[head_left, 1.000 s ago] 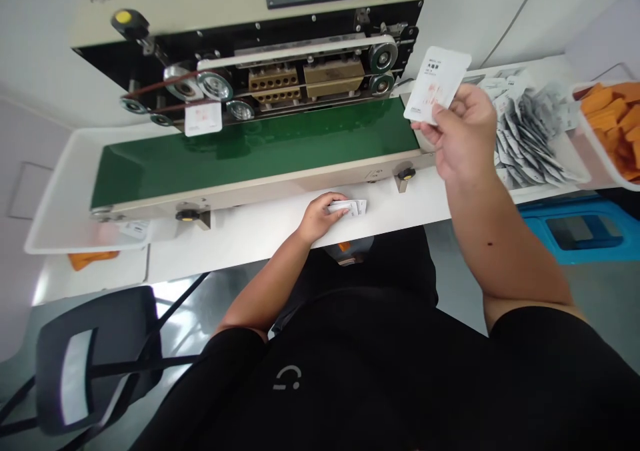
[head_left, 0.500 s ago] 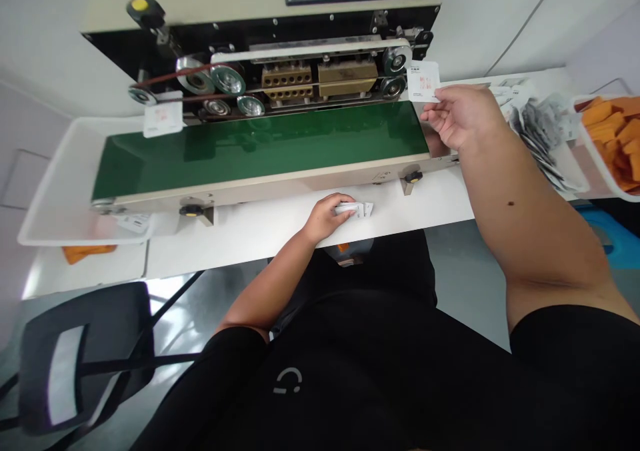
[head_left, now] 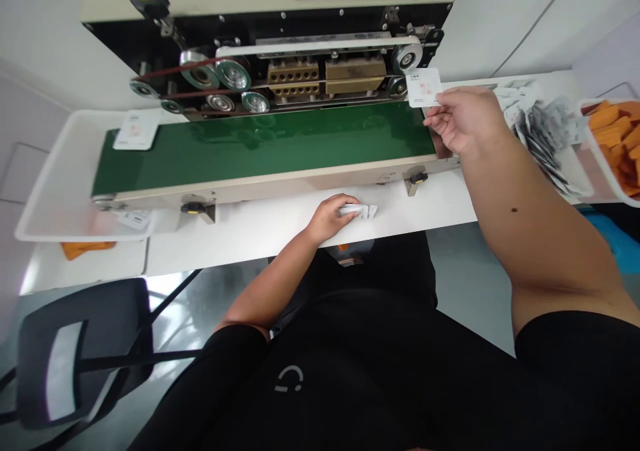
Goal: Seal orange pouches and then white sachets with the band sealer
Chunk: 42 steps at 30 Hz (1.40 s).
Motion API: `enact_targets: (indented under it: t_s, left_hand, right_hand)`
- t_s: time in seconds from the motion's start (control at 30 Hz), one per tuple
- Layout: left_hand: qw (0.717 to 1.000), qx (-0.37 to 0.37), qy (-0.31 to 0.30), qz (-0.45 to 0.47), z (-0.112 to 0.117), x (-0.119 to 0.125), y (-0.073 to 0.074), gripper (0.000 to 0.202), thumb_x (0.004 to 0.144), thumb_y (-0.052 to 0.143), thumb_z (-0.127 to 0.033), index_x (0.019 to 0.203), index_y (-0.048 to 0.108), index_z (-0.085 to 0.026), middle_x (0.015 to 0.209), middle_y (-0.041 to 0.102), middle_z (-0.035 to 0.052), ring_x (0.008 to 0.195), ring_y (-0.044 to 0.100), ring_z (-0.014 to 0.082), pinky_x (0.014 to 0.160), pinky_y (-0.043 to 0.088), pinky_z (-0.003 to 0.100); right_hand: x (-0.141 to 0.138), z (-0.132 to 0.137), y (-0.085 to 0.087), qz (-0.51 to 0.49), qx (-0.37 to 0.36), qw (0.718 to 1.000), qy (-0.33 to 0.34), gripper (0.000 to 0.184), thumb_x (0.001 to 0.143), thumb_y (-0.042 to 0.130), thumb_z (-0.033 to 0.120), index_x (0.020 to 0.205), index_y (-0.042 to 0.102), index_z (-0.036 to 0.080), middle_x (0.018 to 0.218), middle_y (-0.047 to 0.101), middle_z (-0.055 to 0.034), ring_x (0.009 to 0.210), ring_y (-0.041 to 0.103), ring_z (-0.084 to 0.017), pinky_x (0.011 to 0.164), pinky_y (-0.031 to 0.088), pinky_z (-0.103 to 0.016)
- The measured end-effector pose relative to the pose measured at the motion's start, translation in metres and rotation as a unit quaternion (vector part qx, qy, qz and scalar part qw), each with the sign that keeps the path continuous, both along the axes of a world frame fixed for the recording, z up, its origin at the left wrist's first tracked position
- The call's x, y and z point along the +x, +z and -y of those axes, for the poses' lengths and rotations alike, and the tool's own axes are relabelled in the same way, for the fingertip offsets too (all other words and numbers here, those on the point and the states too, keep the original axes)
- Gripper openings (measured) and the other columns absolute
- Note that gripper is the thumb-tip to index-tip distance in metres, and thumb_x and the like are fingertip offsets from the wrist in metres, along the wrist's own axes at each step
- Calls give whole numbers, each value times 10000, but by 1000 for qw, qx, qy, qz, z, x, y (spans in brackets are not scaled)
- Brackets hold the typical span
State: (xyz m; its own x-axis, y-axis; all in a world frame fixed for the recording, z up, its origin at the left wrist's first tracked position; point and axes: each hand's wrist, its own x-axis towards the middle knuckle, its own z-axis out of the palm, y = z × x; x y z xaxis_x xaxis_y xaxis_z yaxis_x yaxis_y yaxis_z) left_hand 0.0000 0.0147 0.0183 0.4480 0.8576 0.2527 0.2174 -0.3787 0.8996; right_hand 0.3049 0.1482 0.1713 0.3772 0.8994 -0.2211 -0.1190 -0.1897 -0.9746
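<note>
My right hand (head_left: pixel 465 119) pinches a white printed sachet (head_left: pixel 423 87) by its lower edge, holding it over the right end of the green conveyor belt (head_left: pixel 260 148) of a band sealer (head_left: pixel 300 61). A second sachet (head_left: pixel 135 131) lies flat on the belt's far left end, past the sealing rollers and heater blocks. My left hand (head_left: pixel 333 219) rests on the white table (head_left: pixel 260 228) in front of the conveyor. Its fingers are closed on a small stack of white sachets (head_left: pixel 365 211), partly hidden by them.
A white tray (head_left: pixel 60 178) sits beneath the conveyor's left end, with a loose sachet (head_left: pixel 134 219) at its edge. At right, a heap of sachets (head_left: pixel 543 134) lies beside a tub of orange pieces (head_left: pixel 615 144). A black chair (head_left: pixel 80 351) stands at lower left.
The sachet on the belt has travelled left, out from the rollers to the belt's far end. My right hand has come in lower and closer to the machine, turning its sachet flatter.
</note>
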Motion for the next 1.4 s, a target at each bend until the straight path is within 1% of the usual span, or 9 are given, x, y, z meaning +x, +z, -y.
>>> enact_targets:
  t_s: [0.23, 0.43, 0.53, 0.67, 0.8, 0.87, 0.97, 1.07, 1.4]
  left_hand:
    - [1000, 5, 14, -10, -2, -1, -1, 324, 916, 752, -473, 1096, 751, -204, 1066, 775, 98, 1003, 719, 230, 925, 546, 362]
    - [1000, -12, 22, -12, -2, -1, 0, 333, 911, 756, -481, 1091, 750, -201, 1066, 770, 98, 994, 710, 230, 917, 540, 358]
    - [999, -22, 32, 0, -2, -1, 2, 368, 901, 757, -516, 1095, 747, -203, 1069, 761, 101, 1000, 702, 234, 938, 533, 367]
    - [999, -27, 35, 26, -2, -2, 6, 405, 887, 762, -551, 1087, 746, -199, 1048, 733, 103, 978, 682, 230, 921, 524, 364]
    - [993, -77, 55, 65, 0, -4, 4, 418, 895, 733, -596, 1006, 686, -195, 977, 695, 61, 893, 643, 190, 839, 514, 314]
    - [988, -104, 66, 87, 1, -5, 2, 429, 903, 719, -607, 1005, 637, -199, 953, 671, 37, 853, 617, 167, 804, 502, 286]
    - [986, -117, 60, 102, 2, -4, -2, 432, 918, 699, -611, 1020, 595, -204, 921, 635, 20, 809, 584, 149, 766, 487, 269]
    - [988, -110, 51, 101, 1, -2, -4, 416, 933, 685, -600, 1040, 587, -210, 923, 621, 19, 812, 580, 151, 758, 485, 270]
    - [990, -99, 51, 81, 2, -2, -3, 402, 949, 671, -587, 1024, 634, -194, 956, 694, 41, 879, 644, 173, 821, 513, 287]
  right_hand:
    - [-22, -32, -21, -29, 6, 994, 103, 119, 977, 701, 129, 946, 601, 74, 627, 622, -2, 596, 674, -99, 556, 555, -186]
    - [-48, -34, -40, -65, 132, 981, 124, 252, 992, 728, 302, 970, 617, 77, 730, 599, -7, 655, 709, -117, 552, 582, -194]
    - [-56, -4, -34, -25, 155, 981, 113, 282, 1014, 693, 388, 1045, 625, 117, 811, 618, -16, 682, 713, -111, 594, 593, -213]
    - [-71, 75, -38, 46, 216, 974, 50, 329, 1019, 626, 528, 1127, 618, 217, 907, 628, -18, 684, 705, -107, 580, 557, -218]
    - [-91, 153, -84, 76, 244, 966, -46, 319, 966, 681, 551, 1034, 608, 248, 818, 602, -27, 587, 596, -137, 485, 469, -284]
    - [-99, 176, -112, 78, 207, 975, -38, 323, 953, 681, 566, 1033, 615, 260, 816, 604, -36, 597, 569, -151, 499, 467, -313]
    - [-105, 189, -142, 60, 133, 986, 79, 401, 897, 714, 615, 1062, 671, 252, 905, 676, -63, 703, 635, -186, 539, 520, -329]
    - [-107, 187, -153, 40, 101, 982, 151, 448, 838, 757, 640, 1002, 729, 224, 933, 725, -65, 796, 698, -207, 636, 604, -346]
    - [-104, 181, -149, -43, 87, 989, 109, 395, 864, 775, 563, 1010, 750, 197, 955, 744, -58, 816, 706, -166, 729, 616, -302]
